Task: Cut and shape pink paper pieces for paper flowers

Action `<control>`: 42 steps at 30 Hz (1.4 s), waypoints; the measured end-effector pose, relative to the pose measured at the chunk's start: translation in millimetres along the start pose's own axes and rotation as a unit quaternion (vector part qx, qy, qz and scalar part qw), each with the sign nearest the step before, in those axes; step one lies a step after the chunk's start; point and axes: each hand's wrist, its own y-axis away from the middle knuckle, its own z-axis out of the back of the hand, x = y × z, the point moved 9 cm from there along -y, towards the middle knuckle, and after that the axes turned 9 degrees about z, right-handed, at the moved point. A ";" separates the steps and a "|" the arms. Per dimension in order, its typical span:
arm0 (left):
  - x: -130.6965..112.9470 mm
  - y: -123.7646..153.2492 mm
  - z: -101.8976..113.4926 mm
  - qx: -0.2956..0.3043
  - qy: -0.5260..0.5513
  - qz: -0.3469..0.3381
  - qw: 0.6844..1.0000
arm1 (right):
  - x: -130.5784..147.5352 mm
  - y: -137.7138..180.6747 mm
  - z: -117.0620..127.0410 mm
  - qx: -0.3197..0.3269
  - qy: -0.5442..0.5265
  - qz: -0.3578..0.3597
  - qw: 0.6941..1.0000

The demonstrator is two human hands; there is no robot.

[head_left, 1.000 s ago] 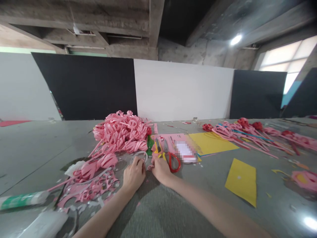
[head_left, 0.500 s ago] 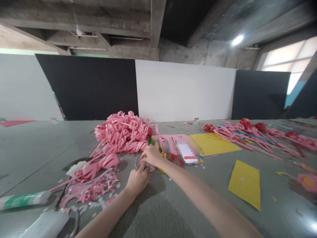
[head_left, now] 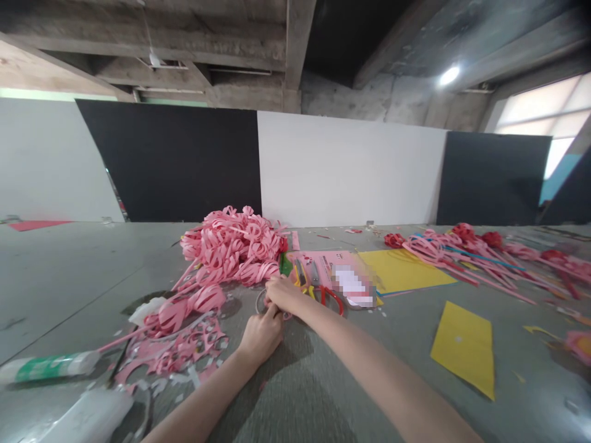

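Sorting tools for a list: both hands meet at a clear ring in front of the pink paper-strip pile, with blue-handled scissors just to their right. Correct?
Not quite: the scissors have red handles, not blue, as the head view shows. The rest stands: the left hand and right hand meet at the clear ring in front of the pink paper-strip pile.

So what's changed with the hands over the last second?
The right hand moved from beside the red-handled scissors leftward and farther out, and now sits over the clear ring just beyond the left hand, which barely shifted. What either holds is unclear. The pink strip pile, scissors and yellow sheet stayed put.
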 end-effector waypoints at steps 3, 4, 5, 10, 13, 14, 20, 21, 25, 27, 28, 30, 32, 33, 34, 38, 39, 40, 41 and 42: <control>-1.6 0.6 1.3 0.004 -0.001 -0.006 1.000 | 2.6 0.3 1.3 -0.024 0.005 0.020 0.999; -1.8 0.7 1.6 0.005 -0.001 -0.007 1.000 | 2.9 0.8 2.4 -0.034 0.006 0.023 0.999; -1.8 0.7 1.7 0.005 -0.001 -0.007 1.000 | 3.0 1.5 3.8 -0.044 0.005 0.024 0.999; 0.3 0.3 0.8 0.005 0.000 0.003 1.000 | -1.0 6.0 10.6 -0.089 -0.010 -0.002 0.996; 1.6 0.0 -0.4 0.007 -0.001 0.007 1.000 | -3.9 7.9 11.8 -0.102 -0.025 -0.016 0.994; 1.9 -0.1 -0.7 0.007 -0.003 0.008 1.000 | -4.7 8.5 12.3 -0.105 -0.030 -0.020 0.994; 3.1 -0.5 -1.2 0.008 -0.008 0.010 1.000 | -9.9 14.5 20.1 -0.144 -0.066 -0.049 0.986; 3.5 -0.5 -1.3 0.008 -0.006 0.011 1.000 | -11.1 15.7 21.8 -0.155 -0.075 -0.056 0.984; 4.2 0.0 -1.3 0.005 0.000 0.016 1.000 | -19.5 23.0 31.5 -0.211 -0.114 -0.106 0.965; 3.4 0.4 -0.4 0.001 0.008 0.017 1.000 | -26.1 30.8 39.9 -0.249 -0.132 -0.142 0.949; 2.5 0.6 0.5 -0.001 0.015 0.016 1.000 | -29.7 36.1 45.1 -0.268 -0.141 -0.161 0.939; -0.4 1.2 3.5 -0.008 0.030 0.008 0.999 | -36.3 48.9 56.8 -0.303 -0.158 -0.191 0.920; -4.0 1.9 6.6 -0.013 0.035 -0.004 0.999 | -41.4 62.9 69.3 -0.326 -0.174 -0.209 0.905; -5.3 2.2 7.8 -0.015 0.032 -0.008 0.999 | -43.1 70.0 75.6 -0.334 -0.182 -0.215 0.900; -6.0 2.3 8.9 -0.016 0.027 -0.010 0.999 | -44.1 77.1 81.9 -0.340 -0.188 -0.218 0.895; -3.6 1.3 10.4 -0.010 0.018 0.004 1.000 | -40.2 106.0 102.2 -0.355 -0.208 -0.219 0.885; -2.4 0.8 10.1 -0.006 0.018 0.010 1.000 | -37.0 113.2 104.7 -0.356 -0.215 -0.216 0.883; -0.8 0.1 9.6 -0.001 0.018 0.020 1.000 | -33.0 120.6 106.0 -0.355 -0.221 -0.212 0.883; 0.9 -0.5 8.8 0.005 0.018 0.030 0.999 | -27.9 127.7 105.9 -0.352 -0.227 -0.205 0.885; 2.5 -1.1 7.8 0.013 0.019 0.041 0.999 | -22.1 134.7 104.3 -0.346 -0.235 -0.196 0.887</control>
